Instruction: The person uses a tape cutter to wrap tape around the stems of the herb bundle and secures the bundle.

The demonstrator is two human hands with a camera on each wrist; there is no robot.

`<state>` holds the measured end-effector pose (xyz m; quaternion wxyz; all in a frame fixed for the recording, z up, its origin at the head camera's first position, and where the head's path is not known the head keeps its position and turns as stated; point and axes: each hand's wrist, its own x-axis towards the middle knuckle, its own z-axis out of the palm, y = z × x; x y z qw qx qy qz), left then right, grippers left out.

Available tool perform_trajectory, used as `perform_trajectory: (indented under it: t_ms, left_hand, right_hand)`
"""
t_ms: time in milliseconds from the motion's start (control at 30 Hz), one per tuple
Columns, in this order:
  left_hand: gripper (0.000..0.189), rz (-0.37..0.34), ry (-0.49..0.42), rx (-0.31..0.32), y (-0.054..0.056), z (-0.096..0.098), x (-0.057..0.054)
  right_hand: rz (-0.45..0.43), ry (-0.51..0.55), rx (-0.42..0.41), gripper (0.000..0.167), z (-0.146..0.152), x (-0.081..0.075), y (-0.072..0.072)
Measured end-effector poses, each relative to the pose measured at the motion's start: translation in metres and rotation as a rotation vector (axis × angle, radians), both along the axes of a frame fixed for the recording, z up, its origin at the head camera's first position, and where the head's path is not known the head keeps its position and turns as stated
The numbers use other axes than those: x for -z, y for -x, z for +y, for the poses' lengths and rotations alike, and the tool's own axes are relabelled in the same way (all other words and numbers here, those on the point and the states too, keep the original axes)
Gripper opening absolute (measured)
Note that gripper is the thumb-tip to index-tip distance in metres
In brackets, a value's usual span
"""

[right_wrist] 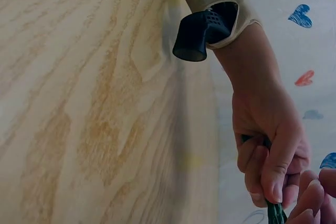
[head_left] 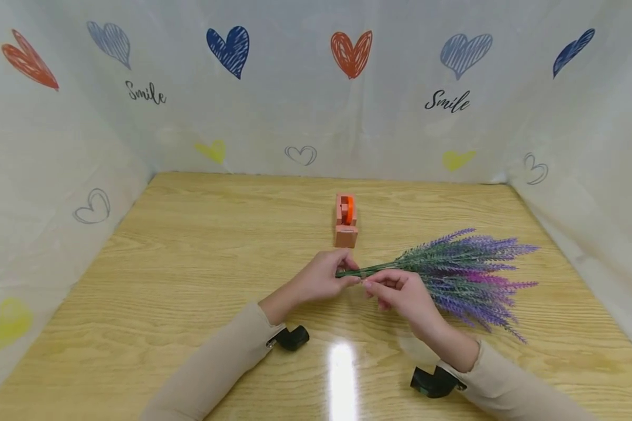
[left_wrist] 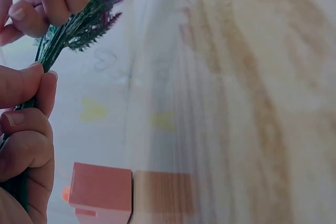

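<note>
**Lavender bunch clasped by the stems in your left grip**

The bunch of lavender (head_left: 466, 266) is in front of you, right of the middle of the desk (head_left: 205, 251), its purple heads fanned to your right, with one magenta sprig among them. Its green stems (head_left: 384, 266) run leftward, gathered tight, and a pale band (head_left: 366, 273) shows round them between your hands.

Your left grip (head_left: 323, 276) is clamped on the stems, fingers curled round them, thumb pointing toward the band. Your right grip (head_left: 408, 297) is just beside the band, thumb and forefinger drawn together; you cannot tell from these views whether they pinch anything.

Just beyond your left grip stands a pink tape dispenser (head_left: 346, 236) holding an orange roll (head_left: 350, 210). Your beige sleeves (head_left: 216, 354) reach in from the near edge, with a black wrist device (head_left: 293, 338) at each cuff. Behind the desk hangs a white backdrop (head_left: 289, 99), printed with red, blue and yellow hearts and the word "Smile" twice.
</note>
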<state>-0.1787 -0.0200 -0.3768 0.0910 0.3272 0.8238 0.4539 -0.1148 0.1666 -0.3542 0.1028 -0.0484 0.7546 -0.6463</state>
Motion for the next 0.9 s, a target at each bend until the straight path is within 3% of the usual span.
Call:
perform_trajectory:
  t_ms: [467,900]
  left_hand:
    - [0.011,0.052,-0.004,-0.024,-0.015,-0.003,-0.002]
    - [0.011,0.093,-0.043,-0.015,-0.011,-0.006,-0.009]
  right_hand:
    - [-0.038,-0.04,0.085,0.03,-0.01,0.011,-0.011]
    - [-0.012,-0.06,0.163,0.028,-0.017,0.022,-0.013]
